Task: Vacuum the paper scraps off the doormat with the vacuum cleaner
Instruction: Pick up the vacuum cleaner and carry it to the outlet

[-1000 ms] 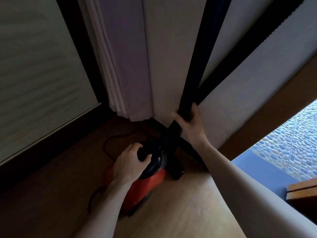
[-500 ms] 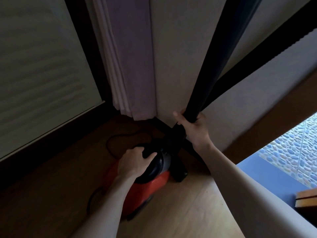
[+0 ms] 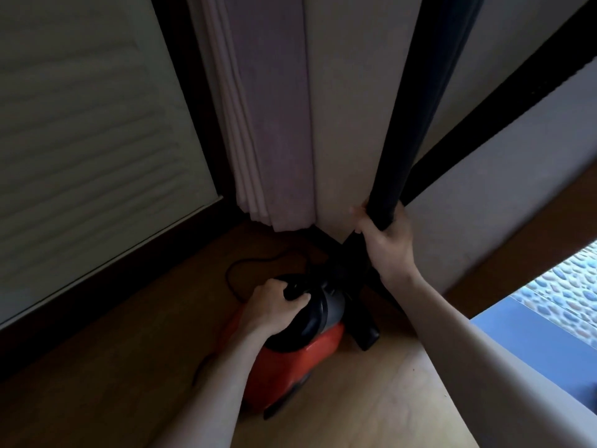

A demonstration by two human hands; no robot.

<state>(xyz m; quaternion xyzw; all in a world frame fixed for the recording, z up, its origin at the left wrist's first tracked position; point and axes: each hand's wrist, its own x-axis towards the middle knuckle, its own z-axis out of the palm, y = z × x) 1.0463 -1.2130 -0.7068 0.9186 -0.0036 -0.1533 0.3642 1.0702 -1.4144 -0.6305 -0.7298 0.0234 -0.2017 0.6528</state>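
Note:
A red vacuum cleaner (image 3: 290,367) with a black top stands on the wooden floor in a dim corner. My left hand (image 3: 274,307) grips the black handle on its top. My right hand (image 3: 384,240) grips the lower end of the black vacuum tube (image 3: 426,101), which rises steeply toward the top of the view. A black nozzle piece (image 3: 366,336) sits on the floor beside the red body. No doormat or paper scraps show in this view.
A pale folded curtain (image 3: 268,124) hangs in the corner behind the vacuum. A black power cord (image 3: 239,270) loops on the floor at the left. A louvred door (image 3: 80,140) fills the left side. Blue floor (image 3: 533,344) and pebble tiling (image 3: 568,289) lie at the right.
The tube has tilted more upright and nearer the camera, my right hand sliding along with it. My left hand has kept its grip on the vacuum's handle.

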